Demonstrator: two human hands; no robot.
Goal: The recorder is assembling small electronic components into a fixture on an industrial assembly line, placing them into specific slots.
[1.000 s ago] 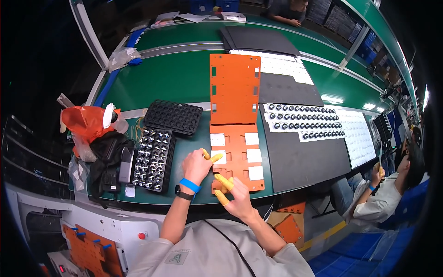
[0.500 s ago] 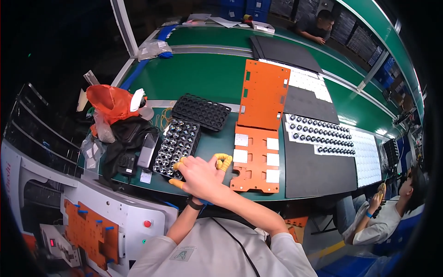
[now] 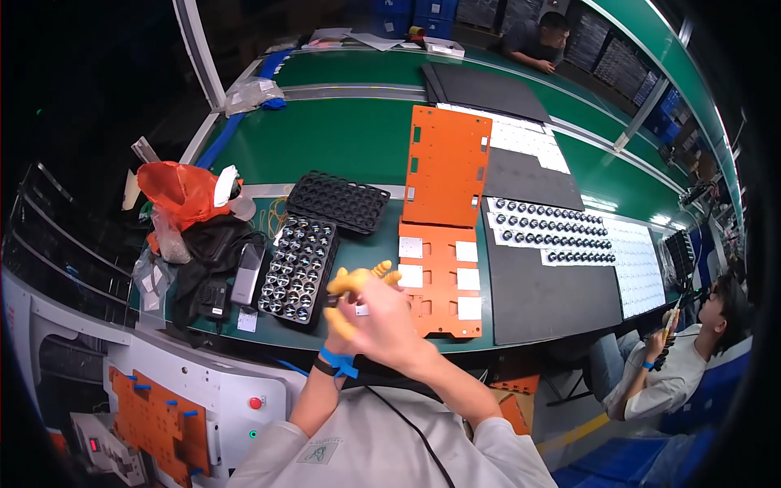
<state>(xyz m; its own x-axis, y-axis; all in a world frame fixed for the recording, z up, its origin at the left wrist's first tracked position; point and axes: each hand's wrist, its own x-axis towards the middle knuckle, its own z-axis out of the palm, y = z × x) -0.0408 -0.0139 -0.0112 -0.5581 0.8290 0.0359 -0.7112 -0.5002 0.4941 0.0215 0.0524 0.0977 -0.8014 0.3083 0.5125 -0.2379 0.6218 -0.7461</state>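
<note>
My hands meet just right of a black tray [image 3: 311, 262] holding rows of round, shiny-topped black parts. My right hand [image 3: 389, 315] lies across the left, with yellow covers on its fingers. Its thumb and index finger pinch a small dark part [image 3: 331, 301]. Mostly hidden behind it is my left hand [image 3: 340, 335], with a black band and blue strap at the wrist. Its fingers look curled, but what they hold is unclear. A small white square piece [image 3: 362, 310] shows between the hands.
An orange fixture [image 3: 439, 281] with white square plates stands right of my hands, its lid [image 3: 446, 167] raised. Farther right, black-capped parts [image 3: 553, 232] line white boards on a black mat [image 3: 553, 301]. An empty black tray [image 3: 338, 199] lies behind. Two other people are nearby.
My right hand has come off the filled tray, moving right and toward me, with a small dark part now in its fingers. The whole view has shifted slightly left.
</note>
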